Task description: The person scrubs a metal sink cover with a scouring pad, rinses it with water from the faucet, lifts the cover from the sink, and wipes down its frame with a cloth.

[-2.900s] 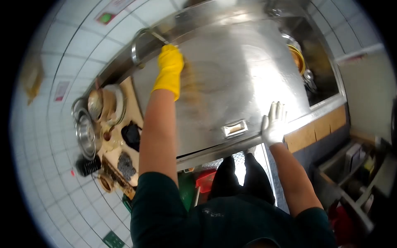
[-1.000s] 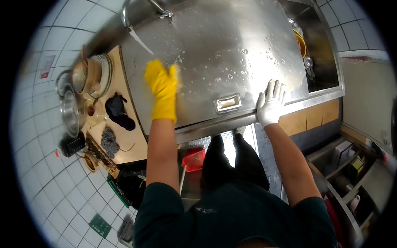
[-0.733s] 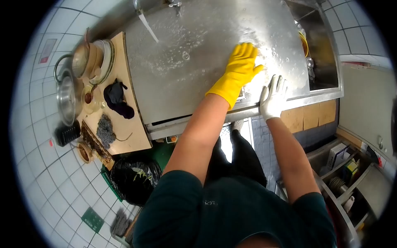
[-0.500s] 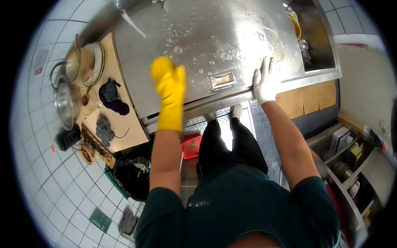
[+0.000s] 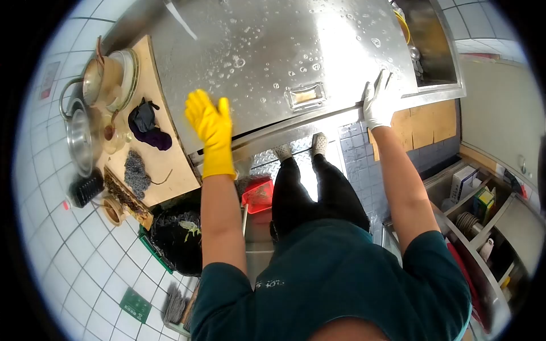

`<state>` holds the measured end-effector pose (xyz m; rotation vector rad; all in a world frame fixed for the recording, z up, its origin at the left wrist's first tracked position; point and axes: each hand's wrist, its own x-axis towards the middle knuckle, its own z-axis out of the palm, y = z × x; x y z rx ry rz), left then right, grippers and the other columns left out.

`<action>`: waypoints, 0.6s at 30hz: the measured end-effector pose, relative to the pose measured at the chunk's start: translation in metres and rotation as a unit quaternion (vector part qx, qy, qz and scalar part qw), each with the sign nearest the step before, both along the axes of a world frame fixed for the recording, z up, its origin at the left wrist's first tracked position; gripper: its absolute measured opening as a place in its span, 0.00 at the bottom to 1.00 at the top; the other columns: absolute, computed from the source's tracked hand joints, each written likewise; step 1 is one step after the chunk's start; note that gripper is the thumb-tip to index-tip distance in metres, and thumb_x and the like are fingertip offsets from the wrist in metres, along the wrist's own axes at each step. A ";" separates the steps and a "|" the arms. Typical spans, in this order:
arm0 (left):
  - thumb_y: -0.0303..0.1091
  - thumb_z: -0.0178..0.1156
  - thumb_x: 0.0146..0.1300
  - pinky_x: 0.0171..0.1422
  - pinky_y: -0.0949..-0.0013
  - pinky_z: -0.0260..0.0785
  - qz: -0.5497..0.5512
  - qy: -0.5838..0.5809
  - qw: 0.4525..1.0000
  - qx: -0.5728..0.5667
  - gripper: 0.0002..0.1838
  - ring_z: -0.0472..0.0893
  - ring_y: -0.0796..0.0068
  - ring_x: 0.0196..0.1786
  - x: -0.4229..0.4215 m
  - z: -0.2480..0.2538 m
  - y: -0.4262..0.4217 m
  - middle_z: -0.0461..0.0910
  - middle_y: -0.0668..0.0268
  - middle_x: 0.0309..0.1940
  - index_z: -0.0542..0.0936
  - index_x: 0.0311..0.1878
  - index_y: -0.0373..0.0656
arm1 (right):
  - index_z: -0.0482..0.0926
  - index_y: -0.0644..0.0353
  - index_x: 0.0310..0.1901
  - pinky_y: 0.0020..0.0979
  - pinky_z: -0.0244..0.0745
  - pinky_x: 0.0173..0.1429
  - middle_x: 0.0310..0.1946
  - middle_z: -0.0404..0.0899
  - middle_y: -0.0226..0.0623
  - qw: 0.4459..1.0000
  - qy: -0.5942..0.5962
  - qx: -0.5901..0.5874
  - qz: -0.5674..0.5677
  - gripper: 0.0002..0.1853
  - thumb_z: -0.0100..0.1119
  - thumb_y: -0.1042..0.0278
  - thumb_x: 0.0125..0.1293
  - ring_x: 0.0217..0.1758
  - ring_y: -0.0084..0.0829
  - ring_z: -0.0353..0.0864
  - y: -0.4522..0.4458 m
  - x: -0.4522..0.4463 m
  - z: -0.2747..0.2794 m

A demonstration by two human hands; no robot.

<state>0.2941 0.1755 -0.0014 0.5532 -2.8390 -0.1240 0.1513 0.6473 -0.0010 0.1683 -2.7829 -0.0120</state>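
My left hand [image 5: 211,122], in a yellow rubber glove, is over the left front part of a wet steel panel [image 5: 256,51]. Its fingers are spread and nothing shows in them; whether the palm touches the metal cannot be told. My right hand [image 5: 379,102], in a white glove, rests at the panel's front edge near the right corner, fingers apart and holding nothing. Between the hands lies a recessed rectangular handle [image 5: 306,96] in the panel. Bubbles and water drops dot the metal. A stream of water [image 5: 181,20] falls at the upper left.
Left of the panel, a wooden board [image 5: 165,176] holds dark cloth [image 5: 149,126], a grey scourer [image 5: 136,174], pots and plates. A basin section [image 5: 435,45] with utensils is at the right. Below are a black-lined bin [image 5: 173,241], a red container [image 5: 258,195] and an open drawer [image 5: 480,227].
My left hand swung right across the panel, then back left, and is now lower with fingers spread. My right hand has stayed near the front edge. Water now runs and bubbles cover the panel.
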 end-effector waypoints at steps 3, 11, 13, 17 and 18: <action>0.60 0.62 0.79 0.96 0.37 0.38 -0.064 -0.013 0.998 0.021 0.47 0.56 0.35 0.91 -0.042 0.004 0.073 0.59 0.38 0.90 0.66 0.87 0.33 | 0.65 0.65 0.85 0.66 0.54 0.87 0.81 0.66 0.68 0.997 -0.028 -0.064 -0.011 0.40 0.55 0.46 0.82 0.83 0.70 0.62 -0.007 0.002 0.004; 0.48 0.63 0.81 0.95 0.43 0.48 -0.258 0.045 0.929 0.262 0.38 0.62 0.39 0.90 -0.095 0.029 0.202 0.64 0.41 0.88 0.70 0.85 0.35 | 0.64 0.63 0.86 0.64 0.54 0.88 0.82 0.65 0.68 0.996 -0.061 -0.066 -0.023 0.40 0.57 0.48 0.82 0.84 0.67 0.64 -0.015 0.004 0.022; 0.43 0.63 0.83 0.95 0.48 0.51 -0.231 0.097 0.917 0.310 0.35 0.64 0.40 0.89 -0.080 0.039 0.192 0.66 0.41 0.87 0.70 0.86 0.36 | 0.65 0.63 0.86 0.63 0.54 0.88 0.82 0.64 0.68 0.997 -0.051 -0.058 -0.026 0.40 0.58 0.48 0.82 0.85 0.67 0.63 -0.011 0.003 0.016; 0.40 0.58 0.87 0.92 0.56 0.58 -0.012 0.214 0.914 0.346 0.32 0.68 0.51 0.88 -0.049 0.013 0.060 0.68 0.48 0.87 0.69 0.87 0.39 | 0.67 0.61 0.84 0.60 0.59 0.86 0.80 0.68 0.65 0.996 -0.007 -0.081 -0.025 0.36 0.61 0.55 0.81 0.83 0.65 0.65 -0.008 0.006 0.005; 0.43 0.55 0.89 0.90 0.56 0.63 0.033 0.243 0.944 0.219 0.32 0.70 0.51 0.86 -0.045 0.003 0.018 0.68 0.47 0.87 0.67 0.88 0.40 | 0.68 0.62 0.83 0.60 0.59 0.87 0.79 0.69 0.65 0.996 -0.008 -0.085 -0.031 0.35 0.61 0.56 0.81 0.83 0.66 0.65 -0.011 0.006 0.006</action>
